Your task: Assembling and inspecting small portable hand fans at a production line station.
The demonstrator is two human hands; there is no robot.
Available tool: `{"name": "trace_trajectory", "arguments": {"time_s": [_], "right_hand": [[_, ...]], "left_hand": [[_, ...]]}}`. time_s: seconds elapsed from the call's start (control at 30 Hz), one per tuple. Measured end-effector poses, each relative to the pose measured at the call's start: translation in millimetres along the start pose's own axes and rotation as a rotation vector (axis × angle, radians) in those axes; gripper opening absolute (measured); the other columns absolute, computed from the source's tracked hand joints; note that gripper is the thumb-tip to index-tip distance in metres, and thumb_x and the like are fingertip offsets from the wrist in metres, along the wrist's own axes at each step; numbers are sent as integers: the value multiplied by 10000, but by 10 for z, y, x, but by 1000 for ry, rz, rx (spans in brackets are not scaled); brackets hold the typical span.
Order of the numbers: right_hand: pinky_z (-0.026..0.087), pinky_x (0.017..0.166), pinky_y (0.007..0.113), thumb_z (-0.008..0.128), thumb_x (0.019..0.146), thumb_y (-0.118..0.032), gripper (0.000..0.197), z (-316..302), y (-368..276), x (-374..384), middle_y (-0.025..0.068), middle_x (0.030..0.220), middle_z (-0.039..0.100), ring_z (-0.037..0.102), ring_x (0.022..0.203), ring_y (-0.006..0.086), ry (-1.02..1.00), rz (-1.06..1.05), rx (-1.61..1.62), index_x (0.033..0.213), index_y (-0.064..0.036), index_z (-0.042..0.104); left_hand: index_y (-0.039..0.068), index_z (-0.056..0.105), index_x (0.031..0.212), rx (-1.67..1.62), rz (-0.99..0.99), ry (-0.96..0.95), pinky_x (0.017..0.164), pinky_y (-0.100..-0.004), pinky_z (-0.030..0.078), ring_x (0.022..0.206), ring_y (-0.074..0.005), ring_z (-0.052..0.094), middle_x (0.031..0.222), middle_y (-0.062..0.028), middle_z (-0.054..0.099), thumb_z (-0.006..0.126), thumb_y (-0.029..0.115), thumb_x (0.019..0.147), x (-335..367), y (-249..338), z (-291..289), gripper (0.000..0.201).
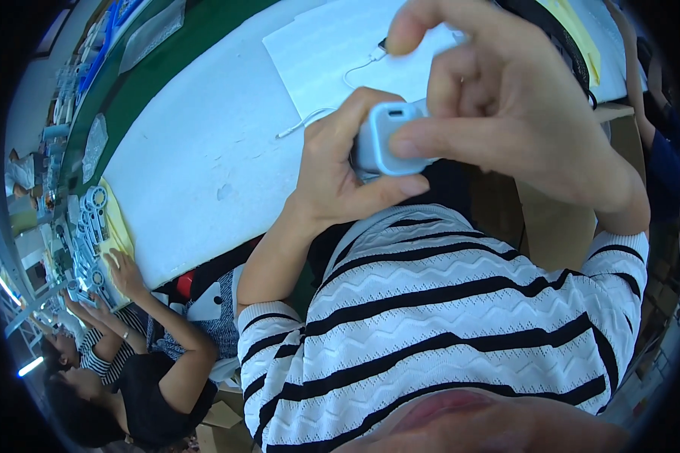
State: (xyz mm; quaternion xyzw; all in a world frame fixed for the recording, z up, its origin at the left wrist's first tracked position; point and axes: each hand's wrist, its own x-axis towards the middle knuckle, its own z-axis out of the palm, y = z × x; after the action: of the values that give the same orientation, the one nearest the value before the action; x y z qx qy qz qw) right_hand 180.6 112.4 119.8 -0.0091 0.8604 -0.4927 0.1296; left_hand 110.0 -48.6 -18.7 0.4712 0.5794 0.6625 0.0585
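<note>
My left hand is wrapped around a light-blue handheld device with a rounded end. That end faces up and has a small dark slot near its edge. My right hand is over it, with the thumb pressed on the end face. Its middle fingers are curled at the device's edge, while the index finger is bent away above. Near that index fingertip lies a white cable with a plug, on a white sheet. The cable's other end lies just left of the sheet. The lower part of the device is hidden by my left hand.
The white tabletop spreads before me, with a white sheet on it. At the left, light-blue handheld fans lie by yellow cloth and a co-worker's hand. A black mesh-edged object is at the right. Cardboard stands beside me.
</note>
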Motion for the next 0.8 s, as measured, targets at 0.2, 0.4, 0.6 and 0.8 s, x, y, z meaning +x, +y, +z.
{"name": "trace_trajectory", "arguments": {"time_s": [0.2, 0.4, 0.6, 0.8], "right_hand": [[338, 497, 153, 656, 843, -110, 165, 418, 386, 154, 1, 701, 494, 406, 552, 35, 88, -326, 389, 954, 8, 622], [309, 464, 149, 603, 900, -154, 167, 646, 601, 337, 37, 792, 562, 380, 526, 35, 415, -426, 286, 969, -4, 630], [315, 441, 159, 592, 917, -171, 218, 515, 802, 384, 47, 843, 579, 387, 537, 37, 414, -230, 232, 1041, 4, 632], [308, 447, 140, 579, 925, -172, 274, 594, 1038, 463, 28, 877, 545, 390, 574, 35, 308, -154, 165, 1121, 17, 603]], "left_hand": [[60, 615, 1002, 154, 266, 171, 610, -289, 467, 599, -195, 593, 818, -29, 663, 816, 448, 651, -59, 25, 16, 561], [124, 577, 1069, 576, 70, -71, 746, -311, 452, 731, -217, 579, 887, -11, 628, 821, 313, 663, -262, 370, -328, 510], [198, 613, 1022, 1568, 8, -223, 1035, -358, 366, 1182, -216, 467, 1121, -15, 577, 689, 39, 707, -253, 318, -1309, 361], [267, 592, 1205, 1832, -198, -286, 1168, -346, 232, 1344, -223, 336, 1454, 39, 396, 542, -53, 832, -869, -192, -2066, 493]]}}
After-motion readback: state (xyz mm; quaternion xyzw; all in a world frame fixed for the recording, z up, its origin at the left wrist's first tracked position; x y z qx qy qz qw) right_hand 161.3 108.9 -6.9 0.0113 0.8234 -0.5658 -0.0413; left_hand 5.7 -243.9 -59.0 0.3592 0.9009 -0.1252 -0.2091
